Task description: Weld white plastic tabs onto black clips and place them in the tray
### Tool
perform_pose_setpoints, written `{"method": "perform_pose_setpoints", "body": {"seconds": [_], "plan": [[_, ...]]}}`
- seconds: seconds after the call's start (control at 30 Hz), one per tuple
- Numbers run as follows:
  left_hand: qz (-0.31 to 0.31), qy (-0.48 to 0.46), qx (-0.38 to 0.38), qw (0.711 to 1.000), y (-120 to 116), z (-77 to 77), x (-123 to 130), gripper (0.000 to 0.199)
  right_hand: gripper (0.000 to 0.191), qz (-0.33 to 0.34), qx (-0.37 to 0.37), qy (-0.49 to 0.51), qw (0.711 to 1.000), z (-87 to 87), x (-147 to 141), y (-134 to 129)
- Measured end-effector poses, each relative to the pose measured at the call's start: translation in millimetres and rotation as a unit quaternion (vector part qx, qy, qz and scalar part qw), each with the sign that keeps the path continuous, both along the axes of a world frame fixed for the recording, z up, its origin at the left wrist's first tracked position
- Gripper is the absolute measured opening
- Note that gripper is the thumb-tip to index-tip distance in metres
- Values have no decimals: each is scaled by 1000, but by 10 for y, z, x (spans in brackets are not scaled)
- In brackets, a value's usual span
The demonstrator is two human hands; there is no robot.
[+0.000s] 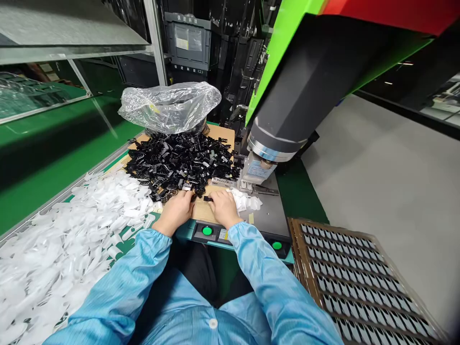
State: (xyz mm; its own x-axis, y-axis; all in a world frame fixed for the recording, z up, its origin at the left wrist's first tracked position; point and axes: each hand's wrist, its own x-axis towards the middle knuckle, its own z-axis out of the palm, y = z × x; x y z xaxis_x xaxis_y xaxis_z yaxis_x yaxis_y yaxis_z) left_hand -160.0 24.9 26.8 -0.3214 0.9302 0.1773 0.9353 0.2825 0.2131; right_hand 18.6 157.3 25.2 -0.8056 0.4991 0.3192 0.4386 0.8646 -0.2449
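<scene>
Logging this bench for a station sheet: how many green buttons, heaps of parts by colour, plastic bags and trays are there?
Green buttons: 2
Black heap: 1
White heap: 1
Plastic bag: 1
Tray: 1
Total: 6

Bare hands (pixel 201 208) emerge from light blue, finely striped, elastic-cuffed smock sleeves (pixel 143 268).

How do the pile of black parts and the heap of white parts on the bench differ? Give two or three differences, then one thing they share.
The pile of black parts is dark and compact, lying on a brown board; the heap of white parts is pale and spreads widely over the green surface. The black pile lies ahead of the left hand and right hand; the white heap lies to the left. Both are loose heaps of many small pieces.
</scene>
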Motion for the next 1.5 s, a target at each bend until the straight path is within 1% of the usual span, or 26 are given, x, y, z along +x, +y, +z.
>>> {"method": "perform_pose_setpoints", "body": {"seconds": [0.1, 0.2, 0.27, 0.33, 0.4, 0.43, 0.53, 0.6, 0.63, 0.77, 0.87, 1.0, 1.07, 1.17, 1.3, 1.4, 1.43, 1.5], "plan": [[-6, -8, 17, 1000, -32, 5, -5, 31, 16, -16, -42, 88, 995, 47, 203, 59], [-33, -58, 54, 996, -25, 27, 20, 29, 22, -67, -82, 188, 976, 33, 504, 234], [-86, -101, 60, 989, 33, 42, 74, 28, 25, -125, -85, 231, 961, -6, 708, 398], [-152, -135, 39, 978, 140, 53, 158, 25, 27, -174, -75, 255, 948, -55, 870, 565], [-200, -158, 9, 967, 281, 59, 248, 26, 29, -198, -63, 269, 940, -100, 966, 706], [-210, -166, -2, 964, 355, 62, 288, 27, 30, -203, -60, 273, 938, -119, 990, 760], [-194, -176, -10, 965, 537, 76, 358, 32, 32, -203, -63, 279, 936, -155, 992, 857], [-186, -177, -6, 966, 587, 86, 356, 34, 32, -198, -64, 268, 941, -159, 968, 881], [-193, -179, -3, 965, 587, 89, 342, 35, 31, -198, -60, 255, 945, -156, 956, 886], [-258, -184, 17, 948, 497, 84, 240, 31, 30, -223, -13, 160, 962, -117, 926, 884], [-296, -155, 32, 942, 447, 83, 169, 29, 30, -239, 25, 96, 966, -84, 913, 853], [-292, -67, 29, 954, 466, 106, 125, 28, 31, -252, 38, 59, 965, -40, 918, 794], [-288, -55, 19, 956, 469, 116, 117, 28, 34, -251, 35, 48, 966, -14, 932, 768], [-256, -67, 35, 964, 412, 125, 149, 28, 39, -249, 26, 32, 968, 17, 953, 740], [-169, -98, 77, 978, 276, 108, 348, 12, 46, -252, 16, 13, 967, 31, 956, 714], [-165, -110, 76, 977, 247, 35, 521, 22, 51, -260, 14, -1, 965, 36, 952, 698], [-167, -109, 75, 977, 257, 2, 556, 22, 52, -262, 14, -7, 965, 41, 955, 692], [-165, -105, 79, 978, 292, -64, 578, 16, 56, -262, 12, -19, 965, 54, 965, 680]]}}
